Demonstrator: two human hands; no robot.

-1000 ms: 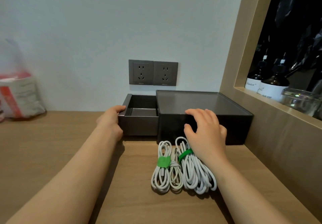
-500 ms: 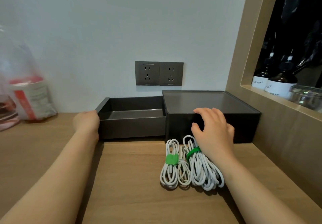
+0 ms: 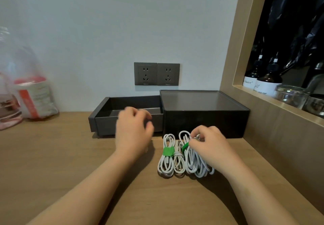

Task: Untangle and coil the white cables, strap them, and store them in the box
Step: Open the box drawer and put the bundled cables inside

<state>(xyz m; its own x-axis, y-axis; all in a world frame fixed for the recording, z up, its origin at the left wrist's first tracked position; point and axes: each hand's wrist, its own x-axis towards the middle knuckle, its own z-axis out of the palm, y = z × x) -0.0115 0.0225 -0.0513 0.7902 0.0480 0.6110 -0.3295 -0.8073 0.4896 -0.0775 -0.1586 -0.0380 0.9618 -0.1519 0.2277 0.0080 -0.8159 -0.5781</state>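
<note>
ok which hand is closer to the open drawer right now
Left. The left hand hangs in front of the open drawer, overlapping its front wall. The right hand is off to the drawer's right, fingers on the cable bundle in front of the box.

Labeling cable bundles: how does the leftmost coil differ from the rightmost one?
The leftmost coil is slimmer, lies untouched, and its green strap sits square across it. The rightmost coil is bulkier, its strap slants, and the right hand pinches its top. Both are white, strapped, and on the table.
</note>
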